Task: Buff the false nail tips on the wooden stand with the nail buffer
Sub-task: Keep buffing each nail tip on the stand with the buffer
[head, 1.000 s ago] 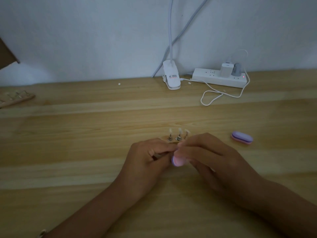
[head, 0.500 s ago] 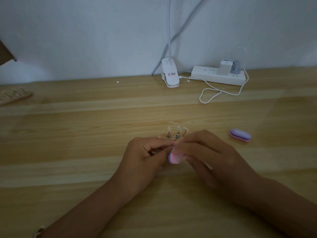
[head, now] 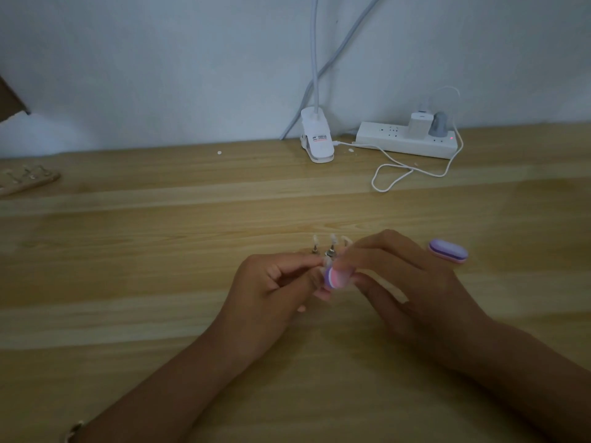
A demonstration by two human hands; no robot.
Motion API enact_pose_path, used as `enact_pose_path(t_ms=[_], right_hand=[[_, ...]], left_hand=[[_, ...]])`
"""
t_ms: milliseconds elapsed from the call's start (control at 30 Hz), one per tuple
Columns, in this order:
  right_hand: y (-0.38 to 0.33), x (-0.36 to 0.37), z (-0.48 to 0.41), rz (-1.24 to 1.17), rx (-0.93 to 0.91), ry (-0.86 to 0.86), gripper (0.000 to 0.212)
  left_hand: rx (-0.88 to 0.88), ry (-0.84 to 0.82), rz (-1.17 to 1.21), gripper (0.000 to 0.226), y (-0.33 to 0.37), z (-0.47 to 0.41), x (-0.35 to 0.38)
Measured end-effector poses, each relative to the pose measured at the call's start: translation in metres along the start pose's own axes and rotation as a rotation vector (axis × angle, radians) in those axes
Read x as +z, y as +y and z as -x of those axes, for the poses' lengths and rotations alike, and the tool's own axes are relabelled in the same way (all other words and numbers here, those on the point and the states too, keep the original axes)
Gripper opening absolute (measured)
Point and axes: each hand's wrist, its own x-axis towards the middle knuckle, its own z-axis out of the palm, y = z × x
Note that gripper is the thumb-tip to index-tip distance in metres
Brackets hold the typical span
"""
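- The left hand has a narrow grip: finger and thumb pinch one nail tip to keep it steady.
- The right hand grips the nail buffer, with its round end facing us.
- The buffer sits just right of the pinched tip, between both hands, and seems to touch it.
- The other tips stand in a row just behind, on the counter. I think the rubbing goes there next.
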Motion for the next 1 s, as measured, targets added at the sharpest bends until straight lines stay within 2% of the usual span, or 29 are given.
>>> enact_pose_path(t_ms=[100,167,267,433,733,833,1000], right_hand=[[-0.004,0.001,0.001,0.063,-0.068,0.001,0.021],[0.004,-0.005,0.001,0.150,-0.034,0.014,0.021],[0.011,-0.009,0.001,0.017,0.088,0.073,0.019],[-0.002,0.003,0.002,0.025,-0.020,0.072,0.016],[-0.001,0.005,0.001,0.044,-0.021,0.060,0.017],[0.003,0.001,-0.003,0.066,0.029,0.085,0.019],[-0.004,0.005,0.001,0.026,-0.040,0.057,0.016]], left_hand=[[0.015,-0.021,-0.028,0.020,-0.001,0.000,-0.001],[-0.001,-0.043,-0.010,0.020,-0.001,0.001,-0.001],[-0.020,-0.064,0.016,0.020,0.000,0.001,0.000],[-0.008,-0.098,0.013,0.020,0.002,0.001,0.000],[-0.014,-0.097,0.022,0.020,0.003,0.001,0.001],[-0.039,-0.090,0.042,0.021,0.003,0.001,0.001],[-0.020,-0.106,0.040,0.021,0.004,0.000,0.001]])
